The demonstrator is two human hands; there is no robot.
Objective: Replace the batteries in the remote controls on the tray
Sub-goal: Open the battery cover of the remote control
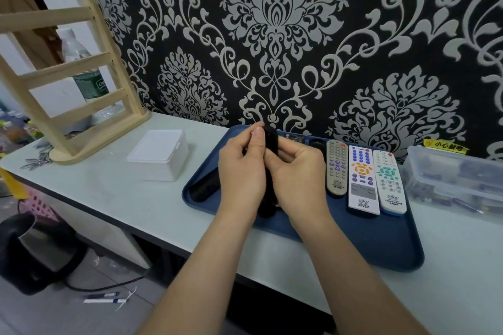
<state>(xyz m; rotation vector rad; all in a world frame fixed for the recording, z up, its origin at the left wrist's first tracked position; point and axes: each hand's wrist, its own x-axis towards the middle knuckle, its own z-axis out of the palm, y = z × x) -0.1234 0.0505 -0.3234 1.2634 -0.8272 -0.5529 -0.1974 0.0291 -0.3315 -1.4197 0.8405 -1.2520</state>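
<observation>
Both hands are up over the blue tray (381, 253), gripping one black remote (270, 140) between them. It is held roughly upright and lifted off the tray. Left hand (242, 171) is wrapped round its left side with the thumb up by the top end. Right hand (296, 174) has its fingers curled round the right side. Can't tell if the battery cover is on or off.

The tray spans the surface (122, 198) from far edge to near edge, right of centre. On its right part are three remotes side by side: grey remote (337, 168), white remote with orange buttons (363, 179), white remote with green buttons (389, 182). A second black remote (204, 187) lies at the tray's left rim.

White box (159, 155) sits left of the tray. Wooden rack (81, 84) stands at the far left corner. Clear plastic container (457, 174) is toward the right edge, contents unclear.
</observation>
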